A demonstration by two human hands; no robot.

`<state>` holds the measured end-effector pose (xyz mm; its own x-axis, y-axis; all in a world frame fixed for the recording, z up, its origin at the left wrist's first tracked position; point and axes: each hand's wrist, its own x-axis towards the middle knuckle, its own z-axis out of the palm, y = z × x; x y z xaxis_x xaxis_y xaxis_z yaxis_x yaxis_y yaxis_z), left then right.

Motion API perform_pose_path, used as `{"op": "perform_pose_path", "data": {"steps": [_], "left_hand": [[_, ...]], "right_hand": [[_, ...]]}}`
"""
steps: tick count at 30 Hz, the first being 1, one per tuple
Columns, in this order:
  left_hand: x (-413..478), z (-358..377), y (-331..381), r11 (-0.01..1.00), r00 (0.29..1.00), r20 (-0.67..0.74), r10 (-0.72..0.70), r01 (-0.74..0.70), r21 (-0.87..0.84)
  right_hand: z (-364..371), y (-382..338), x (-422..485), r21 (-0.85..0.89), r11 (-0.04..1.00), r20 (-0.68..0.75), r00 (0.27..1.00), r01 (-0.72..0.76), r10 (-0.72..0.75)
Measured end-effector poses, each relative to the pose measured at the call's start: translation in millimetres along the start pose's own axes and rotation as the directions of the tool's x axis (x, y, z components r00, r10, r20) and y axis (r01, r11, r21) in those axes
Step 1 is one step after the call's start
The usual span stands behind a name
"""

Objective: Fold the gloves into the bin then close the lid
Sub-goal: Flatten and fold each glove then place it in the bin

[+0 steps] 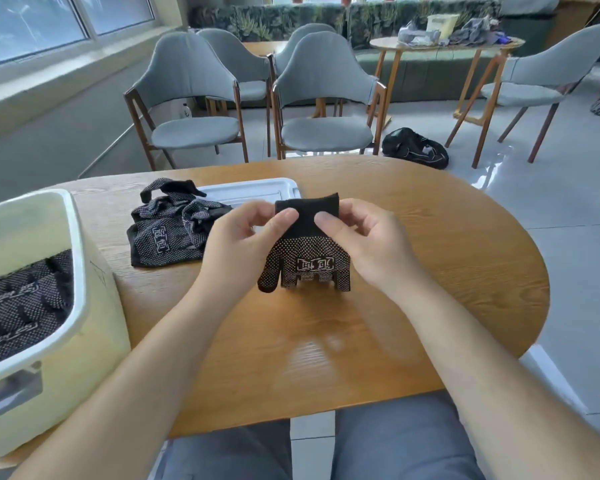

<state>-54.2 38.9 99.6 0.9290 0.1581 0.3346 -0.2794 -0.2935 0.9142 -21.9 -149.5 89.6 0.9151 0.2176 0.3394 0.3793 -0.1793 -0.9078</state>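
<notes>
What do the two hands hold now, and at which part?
Both the left hand and the right hand pinch one black dotted glove at its plain cuff.

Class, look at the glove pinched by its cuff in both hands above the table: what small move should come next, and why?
Probably fold the cuff down over the palm. Both hands, left hand and right hand, pinch the glove by its cuff, its fingers already tucked under, and folded gloves lie in the open bin beside it.
</notes>
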Motion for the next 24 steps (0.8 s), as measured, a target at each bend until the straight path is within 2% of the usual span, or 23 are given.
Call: {"op": "perform_pose_path", "data": {"steps": [5, 13, 24], "left_hand": [[5.2, 5.6, 14.6, 0.983, 0.998, -0.036, -0.060, 0.053, -0.174], [3.8, 7.6, 16.2, 0.941, 0.991, -0.031, -0.130, 0.113, -0.318], [4.1, 8.7, 20.0, 0.928, 0.992, -0.011, -0.129, 0.117, -0.353]], "right_hand": [[1.3, -12.1, 10.4, -0.038, 0.998, -0.062, 0.997, 0.043, -0.045], [4.0, -5.9, 13.3, 0.046, 0.998, -0.089, 0.995, 0.047, -0.043], [-0.4, -12.4, 15.8, 0.152, 0.988, -0.073, 0.997, 0.012, -0.001]]}}
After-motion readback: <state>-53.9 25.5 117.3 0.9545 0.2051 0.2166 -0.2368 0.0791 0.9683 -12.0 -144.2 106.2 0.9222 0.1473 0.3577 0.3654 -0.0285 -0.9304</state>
